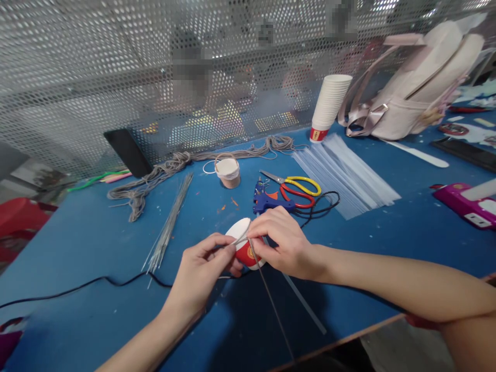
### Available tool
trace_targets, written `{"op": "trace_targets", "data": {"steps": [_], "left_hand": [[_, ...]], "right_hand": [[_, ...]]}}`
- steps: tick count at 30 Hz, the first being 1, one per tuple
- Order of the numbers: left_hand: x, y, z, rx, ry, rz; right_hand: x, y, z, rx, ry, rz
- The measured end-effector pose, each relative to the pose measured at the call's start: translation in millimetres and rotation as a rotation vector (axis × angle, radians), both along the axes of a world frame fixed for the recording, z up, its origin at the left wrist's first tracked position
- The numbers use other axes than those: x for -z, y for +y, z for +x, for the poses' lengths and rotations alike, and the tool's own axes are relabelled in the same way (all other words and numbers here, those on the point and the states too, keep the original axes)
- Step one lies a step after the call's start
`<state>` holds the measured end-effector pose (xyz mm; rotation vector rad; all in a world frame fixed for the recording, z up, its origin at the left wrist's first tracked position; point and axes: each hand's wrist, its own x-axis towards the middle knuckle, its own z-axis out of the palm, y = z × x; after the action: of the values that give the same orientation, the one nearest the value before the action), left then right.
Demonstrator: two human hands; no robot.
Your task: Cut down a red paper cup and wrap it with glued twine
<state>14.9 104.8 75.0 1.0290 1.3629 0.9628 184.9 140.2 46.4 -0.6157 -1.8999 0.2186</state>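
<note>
A short red-and-white paper cup [244, 254] is tilted between my two hands, its pale round end facing up and away. My left hand [205, 261] is closed on the cup's left side, thumb and forefinger also pressing a grey cord at its edge. My right hand [282, 242] pinches the same grey cord [267, 289] against the cup's right side. From there the cord hangs down past the table edge. Just beyond my right hand lie a blue glue gun [269, 201] and scissors [300, 188] with yellow and red handles.
A small cord-handled bucket [228, 173] stands ahead, with grey cord bundles [170, 165] behind. Thin wires [170, 225] lie left, near a phone [127, 152]. To the right are translucent strips [349, 175], stacked cups [331, 106] and a backpack [414, 88]. A perforated screen [135, 77] borders the table.
</note>
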Motion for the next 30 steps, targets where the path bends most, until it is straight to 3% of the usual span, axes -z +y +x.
{"op": "trace_targets", "data": {"steps": [30], "left_hand": [[-4.1,-1.6,2.4,-0.034,0.012,0.044]], "right_hand": [[2.5,0.8,-0.5,0.036,-0.034,-0.065]]}}
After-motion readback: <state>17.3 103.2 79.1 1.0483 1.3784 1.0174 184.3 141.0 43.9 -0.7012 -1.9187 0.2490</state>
